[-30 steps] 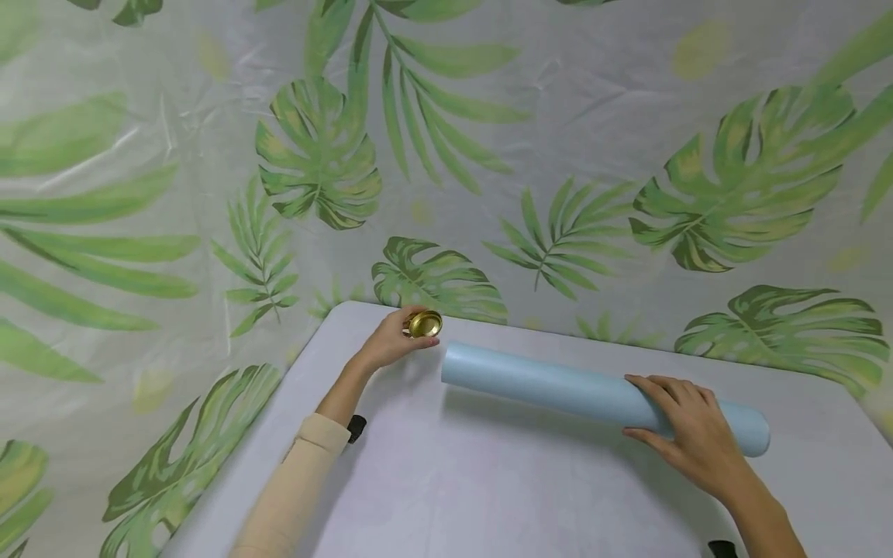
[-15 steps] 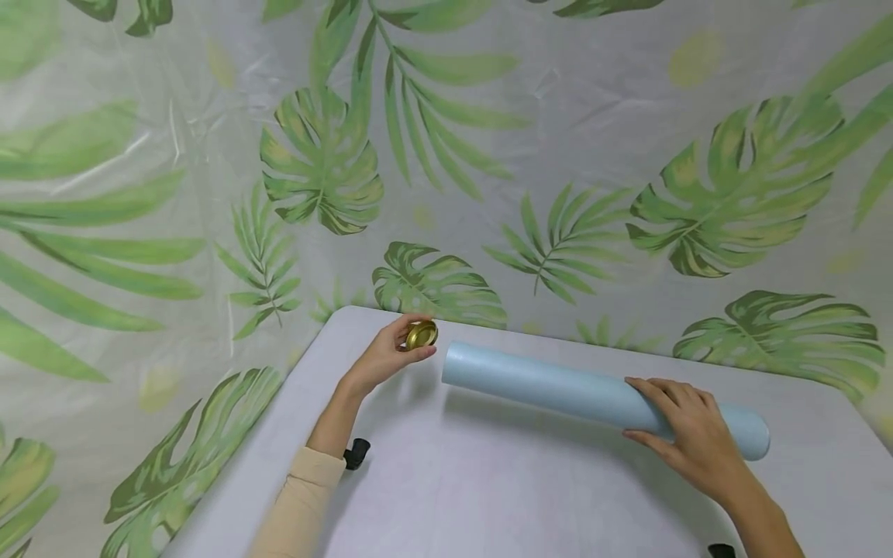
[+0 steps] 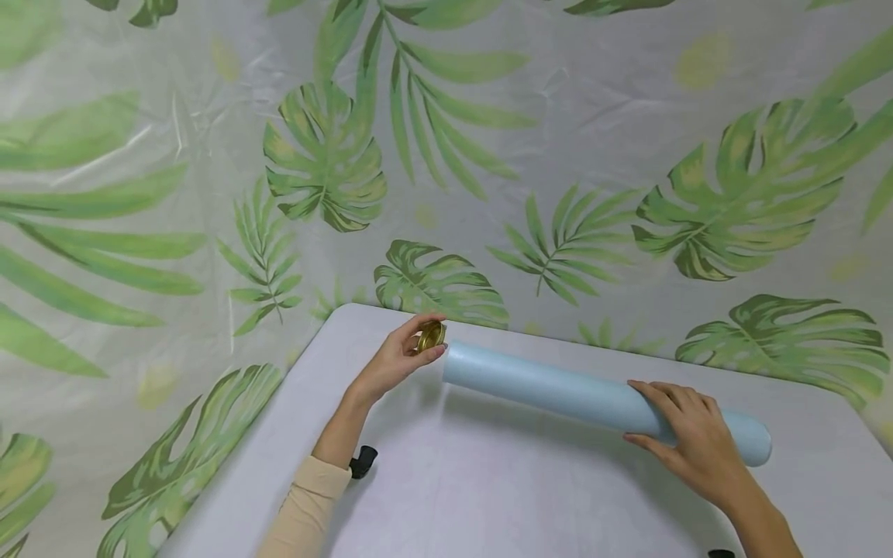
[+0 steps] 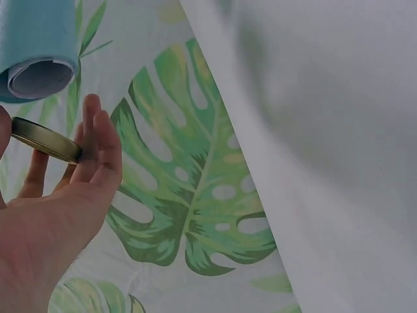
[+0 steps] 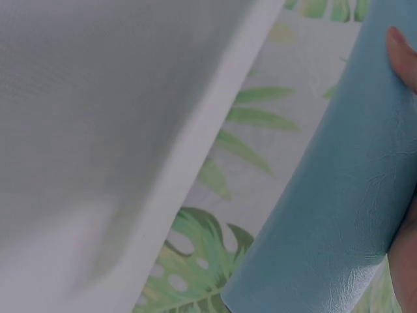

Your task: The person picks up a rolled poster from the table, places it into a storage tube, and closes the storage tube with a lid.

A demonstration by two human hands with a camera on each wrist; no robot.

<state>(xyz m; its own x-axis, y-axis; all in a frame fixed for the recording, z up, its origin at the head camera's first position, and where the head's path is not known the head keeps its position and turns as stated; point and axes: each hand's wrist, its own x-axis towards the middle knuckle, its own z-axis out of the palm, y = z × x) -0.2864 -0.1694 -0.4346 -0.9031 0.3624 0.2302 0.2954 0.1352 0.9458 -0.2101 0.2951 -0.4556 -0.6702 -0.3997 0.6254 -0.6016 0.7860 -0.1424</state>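
Observation:
My left hand (image 3: 394,364) pinches a round gold metal lid (image 3: 431,336) between thumb and fingers. In the left wrist view the lid (image 4: 45,140) is seen nearly edge-on, just below the tube's hollow end, which shows a white rolled layer inside. That long light-blue tube (image 3: 544,386) slants across the head view, its left end close beside the lid. My right hand (image 3: 698,438) grips the tube near its right end, fingers over the top and thumb on the near side. The right wrist view shows the tube (image 5: 326,195) close up, with a slightly wrinkled surface.
Beneath both hands is a white table (image 3: 530,496) with rounded far corners. A leaf-patterned sheet (image 3: 446,155) hangs behind its back edge. A black wrist-worn device (image 3: 363,463) shows by the left sleeve (image 3: 310,496).
My left hand has turned the lid from facing the camera toward facing the tube, and brought it slightly right, closer to the tube's end. The right hand and tube have hardly moved.

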